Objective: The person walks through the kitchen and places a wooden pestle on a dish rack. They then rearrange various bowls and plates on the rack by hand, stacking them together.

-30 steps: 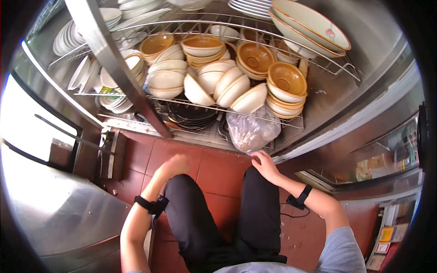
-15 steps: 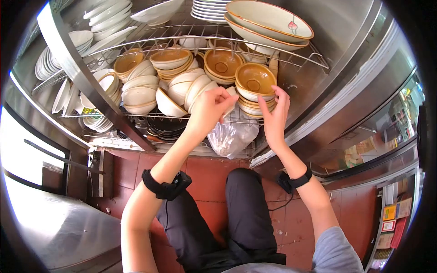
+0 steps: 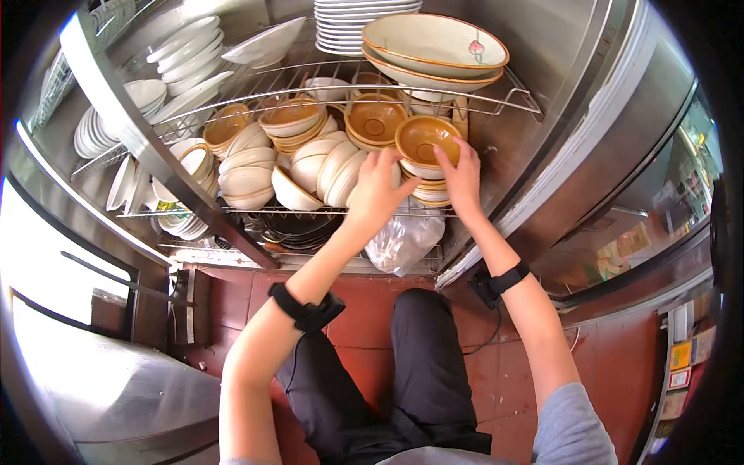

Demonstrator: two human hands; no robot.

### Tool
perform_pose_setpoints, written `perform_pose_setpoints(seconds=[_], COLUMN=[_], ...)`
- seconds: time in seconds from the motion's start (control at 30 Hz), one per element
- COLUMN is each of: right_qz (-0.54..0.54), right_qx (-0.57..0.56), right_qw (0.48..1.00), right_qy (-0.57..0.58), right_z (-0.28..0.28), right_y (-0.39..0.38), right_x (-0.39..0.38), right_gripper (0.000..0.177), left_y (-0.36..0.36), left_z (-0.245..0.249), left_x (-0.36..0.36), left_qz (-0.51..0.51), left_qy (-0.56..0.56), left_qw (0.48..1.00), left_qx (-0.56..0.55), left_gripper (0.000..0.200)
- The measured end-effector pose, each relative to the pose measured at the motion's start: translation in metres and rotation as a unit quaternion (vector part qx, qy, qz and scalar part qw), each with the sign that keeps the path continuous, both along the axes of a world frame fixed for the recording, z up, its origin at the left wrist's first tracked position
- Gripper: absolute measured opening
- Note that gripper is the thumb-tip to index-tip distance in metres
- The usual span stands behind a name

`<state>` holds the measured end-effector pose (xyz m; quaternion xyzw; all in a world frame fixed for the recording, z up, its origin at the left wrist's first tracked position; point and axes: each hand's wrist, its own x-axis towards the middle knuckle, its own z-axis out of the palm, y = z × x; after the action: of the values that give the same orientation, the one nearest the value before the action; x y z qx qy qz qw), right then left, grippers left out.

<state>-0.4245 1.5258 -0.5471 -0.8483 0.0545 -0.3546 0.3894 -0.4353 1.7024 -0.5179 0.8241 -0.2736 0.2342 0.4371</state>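
Observation:
A stack of bowls, brown inside and cream outside, stands at the right end of the wire shelf. My right hand (image 3: pixel 463 177) is at the right side of its top bowl (image 3: pixel 418 138), thumb over the rim and fingers along the outer edge. Left of that stack, my left hand (image 3: pixel 378 192) is open, its fingertips beside the top bowl and its thumb pointing toward the lower bowls (image 3: pixel 432 192). Cream bowls (image 3: pixel 341 174) lean on their sides just behind my left hand, which partly covers them.
Large oval dishes (image 3: pixel 438 46) and stacked white plates (image 3: pixel 360 27) sit on the upper wire rack. A clear plastic bag (image 3: pixel 403 240) hangs below the bowls, near dark pans (image 3: pixel 298 230). A metal post (image 3: pixel 155 139) crosses the left side; red tiles (image 3: pixel 360 310) cover the floor.
My left hand's fingers have gone from pinched to spread. My right thumb has moved from in front of the top bowl to over its rim. The whole view has shifted slightly.

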Motion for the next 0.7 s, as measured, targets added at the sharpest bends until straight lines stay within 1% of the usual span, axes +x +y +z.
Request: perform_pose_setpoints(seconds=[0.03, 0.13, 0.23, 0.27, 0.37, 0.43, 0.47, 0.57, 0.67, 0.7], right_qz=[0.000, -0.015, -0.036, -0.037, -0.045, -0.063, -0.067, -0.070, -0.064, -0.067], right_qx=[0.029, 0.058, 0.064, 0.060, 0.036, 0.004, 0.006, 0.011, 0.000, -0.011], right_qw=[1.000, 0.998, 0.995, 0.995, 0.995, 0.995, 0.994, 0.993, 0.993, 0.994], right_qy=[0.007, 0.022, 0.060, 0.066, 0.078, 0.075, 0.082, 0.097, 0.096, 0.087], right_z=[0.003, -0.001, 0.003, 0.008, 0.018, 0.019, 0.023, 0.034, 0.037, 0.035], right_y=[-0.002, -0.016, -0.019, -0.017, -0.016, -0.020, -0.018, -0.014, -0.016, -0.016], right_x=[0.004, 0.023, 0.027, 0.025, 0.019, 0.016, 0.012, 0.005, 0.002, 0.002], right_gripper=[0.050, 0.040, 0.039, 0.038, 0.037, 0.036, 0.035, 0.034, 0.032, 0.031], left_y=[-0.006, -0.027, -0.048, -0.054, -0.066, -0.071, -0.071, -0.068, -0.066, -0.067], left_z=[-0.006, -0.009, -0.017, -0.018, -0.026, -0.029, -0.028, -0.028, -0.027, -0.027], left_x=[0.005, 0.010, 0.014, 0.015, 0.014, 0.015, 0.015, 0.012, 0.014, 0.014], left_qz=[0.026, 0.072, 0.120, 0.130, 0.184, 0.176, 0.174, 0.155, 0.146, 0.153], left_qy=[-0.093, -0.053, -0.010, 0.006, -0.042, -0.002, 0.017, -0.011, 0.026, 0.017], left_qw=[0.995, 0.993, 0.983, 0.979, 0.971, 0.973, 0.974, 0.983, 0.982, 0.980], left_qx=[0.029, 0.083, 0.136, 0.155, 0.148, 0.147, 0.147, 0.097, 0.120, 0.125], left_gripper=[0.043, 0.054, 0.064, 0.071, 0.076, 0.082, 0.085, 0.084, 0.084, 0.085])
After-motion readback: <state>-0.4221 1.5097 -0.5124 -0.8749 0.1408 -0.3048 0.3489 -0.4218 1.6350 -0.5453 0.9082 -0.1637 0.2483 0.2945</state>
